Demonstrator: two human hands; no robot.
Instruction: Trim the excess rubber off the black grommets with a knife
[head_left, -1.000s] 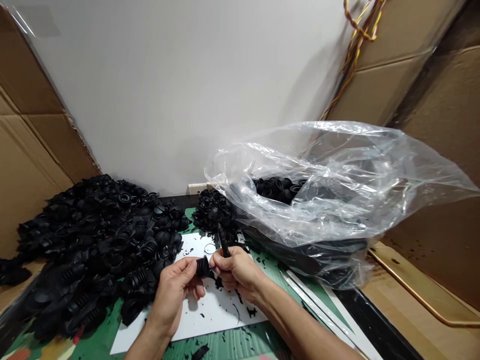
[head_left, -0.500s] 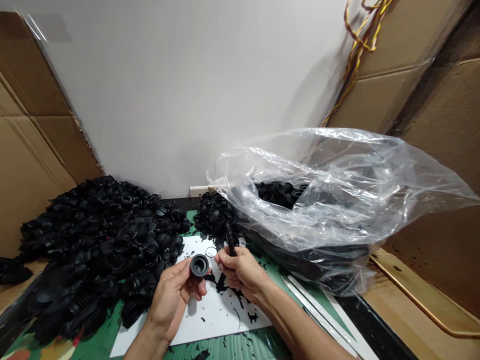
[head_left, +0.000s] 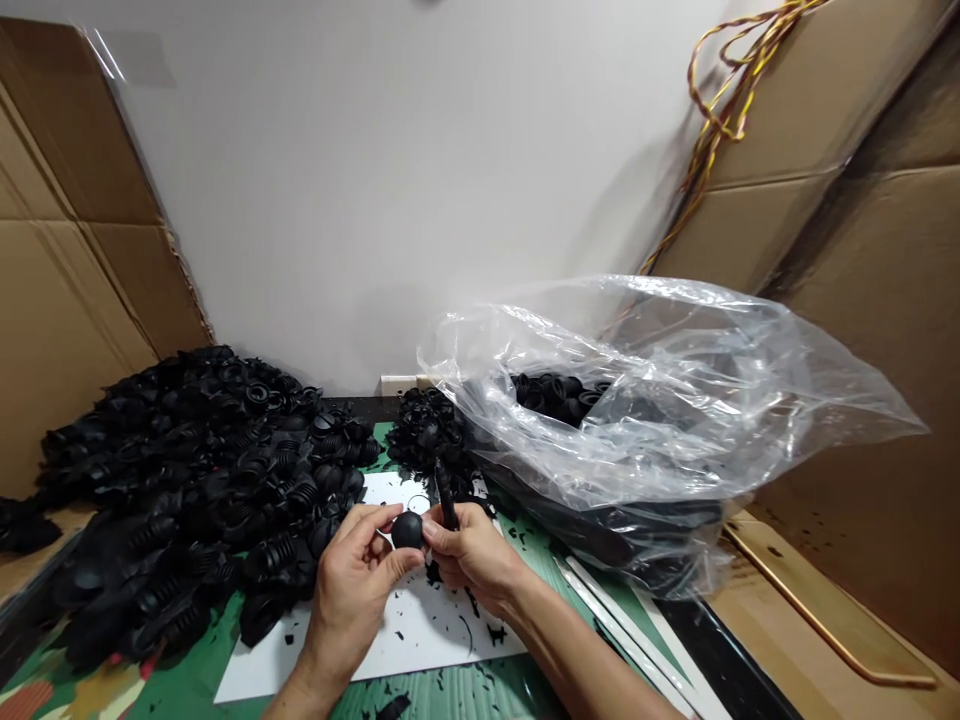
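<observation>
Though crumpled, clear plastic bag (head_left: 637, 465) open around black parts (head_left: 553, 398)

On my feed, the black part (head_left: 407, 531) has turned: I see its smooth, rounded end now, against its ribbed side 1.0 s ago and its open end 0.5 s ago. The left hand (head_left: 352, 582) has a new grip, thumb along the lower edge, fingers at the upper left. The right hand (head_left: 478, 558), apart from it 0.5 s ago, now touches it, its black tool (head_left: 448, 502) closer too.
</observation>
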